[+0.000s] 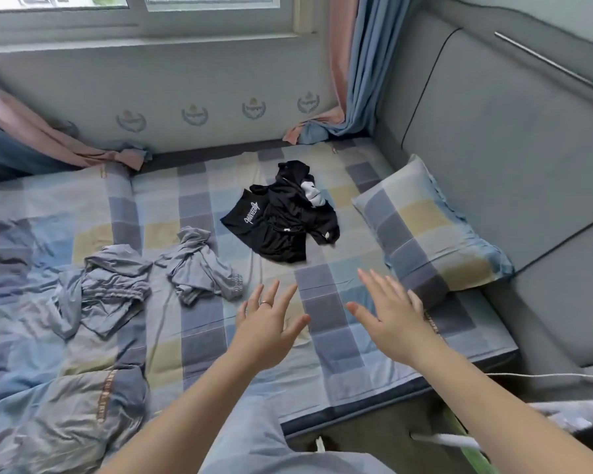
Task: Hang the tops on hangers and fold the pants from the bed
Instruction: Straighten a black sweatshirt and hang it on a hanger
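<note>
Hands were held empty above the checked bed [192, 336], left hand [267, 323] and right hand [391, 313] both with fingers spread. The crumpled black top [281, 217] was located straight ahead, judged marginally nearer the left hand; grey-blue garments [202, 268] lay leftward

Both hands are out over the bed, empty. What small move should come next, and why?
Likely reach forward and grip the black clothing heap. The left hand and right hand are open, hold nothing, and point toward it. It lies crumpled on the bed ahead of the fingertips. The grey-blue garments lie off to the left.
</note>
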`<action>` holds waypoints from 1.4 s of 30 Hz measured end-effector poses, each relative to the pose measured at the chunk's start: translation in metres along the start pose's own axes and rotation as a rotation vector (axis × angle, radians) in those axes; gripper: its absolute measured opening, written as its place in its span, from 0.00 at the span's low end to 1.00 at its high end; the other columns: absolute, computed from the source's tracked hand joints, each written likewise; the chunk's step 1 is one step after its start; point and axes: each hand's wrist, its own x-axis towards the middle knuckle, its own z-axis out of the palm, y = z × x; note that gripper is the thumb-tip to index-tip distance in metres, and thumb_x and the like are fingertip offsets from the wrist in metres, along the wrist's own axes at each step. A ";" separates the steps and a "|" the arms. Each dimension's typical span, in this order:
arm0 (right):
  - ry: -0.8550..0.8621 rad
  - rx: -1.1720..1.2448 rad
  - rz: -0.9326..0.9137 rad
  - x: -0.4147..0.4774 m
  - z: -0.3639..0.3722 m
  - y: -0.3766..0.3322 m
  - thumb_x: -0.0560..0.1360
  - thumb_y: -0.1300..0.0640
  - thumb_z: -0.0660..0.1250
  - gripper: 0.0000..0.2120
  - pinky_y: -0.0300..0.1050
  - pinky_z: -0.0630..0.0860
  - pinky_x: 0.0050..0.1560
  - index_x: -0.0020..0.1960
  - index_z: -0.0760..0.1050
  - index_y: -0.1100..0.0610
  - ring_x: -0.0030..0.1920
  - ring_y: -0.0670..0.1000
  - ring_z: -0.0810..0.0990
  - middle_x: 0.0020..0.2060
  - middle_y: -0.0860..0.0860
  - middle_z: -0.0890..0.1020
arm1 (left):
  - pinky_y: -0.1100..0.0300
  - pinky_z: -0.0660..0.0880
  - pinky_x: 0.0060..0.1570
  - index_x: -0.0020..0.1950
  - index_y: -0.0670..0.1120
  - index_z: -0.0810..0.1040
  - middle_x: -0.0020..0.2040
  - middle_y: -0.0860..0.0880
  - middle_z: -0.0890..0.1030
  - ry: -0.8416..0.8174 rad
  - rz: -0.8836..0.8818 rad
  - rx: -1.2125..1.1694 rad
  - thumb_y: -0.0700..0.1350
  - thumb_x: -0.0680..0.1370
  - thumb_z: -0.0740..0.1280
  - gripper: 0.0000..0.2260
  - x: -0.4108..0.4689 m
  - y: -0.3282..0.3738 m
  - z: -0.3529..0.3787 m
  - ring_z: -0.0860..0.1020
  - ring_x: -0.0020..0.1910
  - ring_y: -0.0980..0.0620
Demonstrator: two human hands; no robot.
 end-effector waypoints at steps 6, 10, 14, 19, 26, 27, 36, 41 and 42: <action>0.008 0.024 0.088 0.097 0.023 0.028 0.81 0.35 0.48 0.32 0.57 0.41 0.77 0.81 0.42 0.41 0.80 0.47 0.42 0.81 0.42 0.46 | 0.45 0.46 0.77 0.81 0.61 0.52 0.83 0.53 0.48 -0.011 0.000 0.011 0.66 0.81 0.52 0.29 0.121 -0.033 0.004 0.43 0.81 0.49; 0.016 0.064 0.106 0.205 0.067 0.037 0.82 0.37 0.50 0.31 0.55 0.43 0.78 0.81 0.43 0.41 0.80 0.47 0.43 0.81 0.42 0.48 | 0.45 0.46 0.77 0.81 0.61 0.52 0.83 0.52 0.48 -0.049 0.019 0.067 0.65 0.82 0.52 0.28 0.229 -0.086 0.019 0.44 0.81 0.48; -0.036 0.138 0.150 0.331 0.129 0.052 0.82 0.38 0.52 0.30 0.54 0.47 0.77 0.81 0.45 0.41 0.80 0.46 0.47 0.80 0.41 0.52 | 0.46 0.49 0.77 0.80 0.61 0.52 0.82 0.52 0.50 -0.097 -0.004 0.106 0.65 0.81 0.54 0.28 0.361 -0.151 0.053 0.46 0.81 0.48; -0.099 0.103 0.158 0.488 0.215 0.076 0.83 0.41 0.55 0.30 0.52 0.51 0.76 0.80 0.47 0.42 0.79 0.46 0.50 0.79 0.40 0.55 | 0.47 0.53 0.76 0.81 0.59 0.52 0.82 0.50 0.50 -0.148 0.028 0.210 0.62 0.81 0.60 0.31 0.526 -0.232 0.125 0.47 0.80 0.45; -0.007 0.018 0.105 0.668 0.294 0.101 0.82 0.44 0.60 0.32 0.55 0.52 0.76 0.80 0.48 0.41 0.80 0.49 0.49 0.80 0.44 0.54 | 0.42 0.63 0.70 0.81 0.60 0.48 0.82 0.49 0.47 0.010 0.165 0.269 0.56 0.81 0.63 0.33 0.710 -0.282 0.187 0.58 0.77 0.38; 0.012 -0.011 0.098 0.690 0.299 0.103 0.81 0.44 0.61 0.33 0.56 0.51 0.76 0.80 0.47 0.40 0.80 0.50 0.47 0.81 0.45 0.52 | 0.43 0.66 0.68 0.81 0.60 0.48 0.82 0.48 0.49 0.013 0.143 0.262 0.56 0.82 0.62 0.32 0.729 -0.285 0.193 0.63 0.75 0.37; 0.119 -0.038 0.172 0.789 0.341 0.084 0.85 0.50 0.56 0.20 0.53 0.59 0.74 0.76 0.65 0.42 0.80 0.57 0.49 0.80 0.46 0.58 | 0.51 0.66 0.40 0.74 0.53 0.67 0.66 0.46 0.73 0.172 0.052 0.386 0.49 0.85 0.53 0.17 0.775 -0.283 0.225 0.78 0.52 0.38; 0.002 -0.007 0.182 0.794 0.330 0.080 0.86 0.49 0.50 0.21 0.52 0.55 0.76 0.78 0.62 0.43 0.80 0.57 0.46 0.80 0.47 0.56 | 0.52 0.66 0.43 0.72 0.52 0.70 0.63 0.47 0.74 0.124 0.055 0.298 0.47 0.85 0.53 0.16 0.781 -0.284 0.220 0.78 0.55 0.41; -0.044 -0.014 0.181 0.796 0.323 0.081 0.86 0.48 0.49 0.21 0.55 0.53 0.77 0.79 0.60 0.45 0.80 0.58 0.47 0.80 0.49 0.56 | 0.53 0.65 0.45 0.72 0.52 0.70 0.63 0.47 0.75 0.107 0.060 0.269 0.47 0.85 0.52 0.17 0.782 -0.284 0.216 0.78 0.57 0.42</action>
